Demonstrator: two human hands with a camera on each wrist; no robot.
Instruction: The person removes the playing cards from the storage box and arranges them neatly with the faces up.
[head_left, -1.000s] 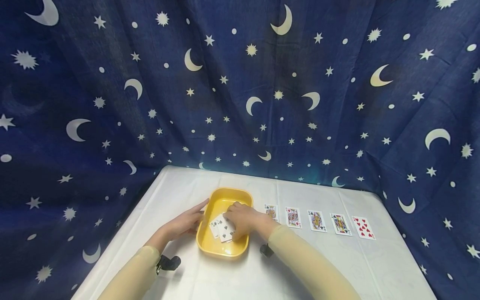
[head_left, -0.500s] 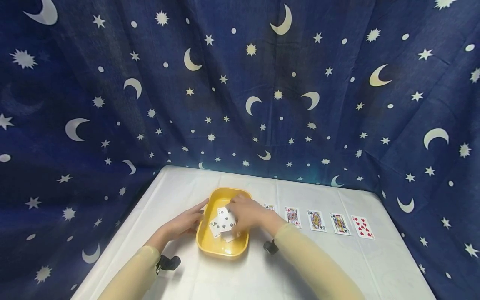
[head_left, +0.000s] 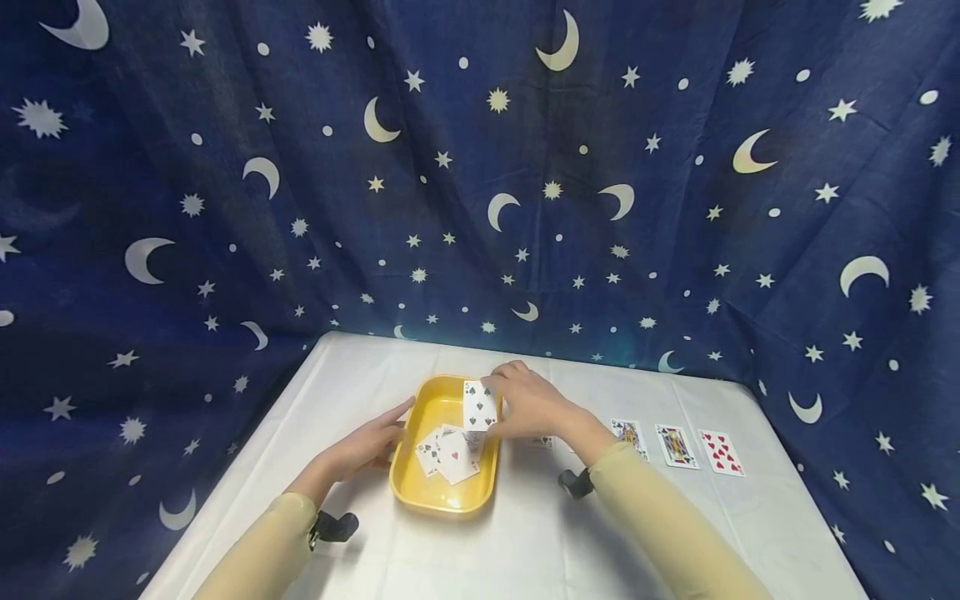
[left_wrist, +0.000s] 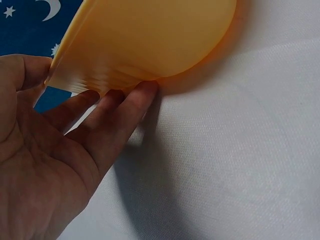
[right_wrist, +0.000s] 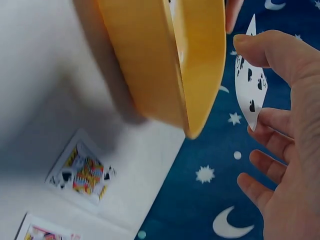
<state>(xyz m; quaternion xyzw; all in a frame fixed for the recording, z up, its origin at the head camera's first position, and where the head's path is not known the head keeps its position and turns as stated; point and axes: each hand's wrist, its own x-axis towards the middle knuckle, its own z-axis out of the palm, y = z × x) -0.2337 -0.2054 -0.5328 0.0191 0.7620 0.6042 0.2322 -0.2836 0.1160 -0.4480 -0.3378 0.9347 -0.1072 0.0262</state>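
Observation:
My right hand (head_left: 531, 402) pinches a five of spades playing card (head_left: 479, 406) between thumb and fingers, raised over the right rim of a yellow plastic tray (head_left: 420, 496). In the right wrist view the card (right_wrist: 248, 87) bows slightly between the thumb and a finger. Several loose cards (head_left: 456, 458) lie face up and overlapping in the tray, one showing a red heart. My left hand (head_left: 363, 448) touches the tray's left side. The left wrist view shows its extended fingers (left_wrist: 132, 107) against the outer wall.
A row of face cards lies right of the tray, partly hidden by my right arm. Visible are a face card (head_left: 628, 437), another face card (head_left: 677, 447) and a hearts card (head_left: 722, 452). A dark blue star-and-moon curtain (head_left: 450, 208) hangs behind the white-covered table (head_left: 465, 558).
My right hand has lifted the five of spades out of the pile and moved up and right, uncovering a heart card. My left hand stays at the tray's side.

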